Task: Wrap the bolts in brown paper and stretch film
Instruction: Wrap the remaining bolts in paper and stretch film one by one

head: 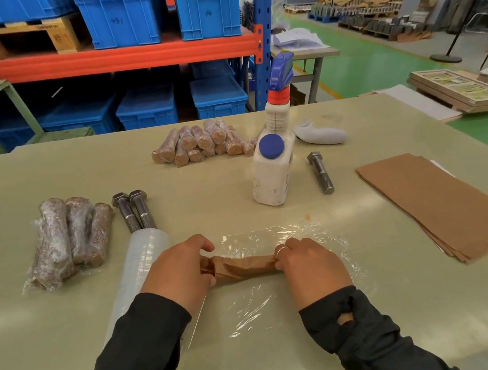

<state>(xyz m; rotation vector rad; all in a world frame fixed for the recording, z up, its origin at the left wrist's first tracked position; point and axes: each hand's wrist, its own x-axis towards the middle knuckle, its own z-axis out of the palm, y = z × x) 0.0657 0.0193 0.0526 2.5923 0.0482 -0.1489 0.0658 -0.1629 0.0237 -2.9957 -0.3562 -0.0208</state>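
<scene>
- clutter first, as i see it from my end: a white bottle with a blue cap [274, 166] stands beyond the work spot, a loose bolt [321, 172] just right of it, and a pile of wrapped bolts [202, 143] further back.
- two bare bolts [134, 210] lie at the left, touching the far end of the stretch film roll [139, 271]; beside them sits a film-covered bundle [68, 239].
- brown paper sheets [446, 205] are stacked at the right, reaching the table [72, 338] edge.
- bare tabletop lies open toward me, between the sleeves.
- my left hand [179, 270] and right hand [311, 263] curl their fingers round either end of the paper-wrapped bolt [245, 266], which lies crosswise on a spread film sheet [293, 294].
</scene>
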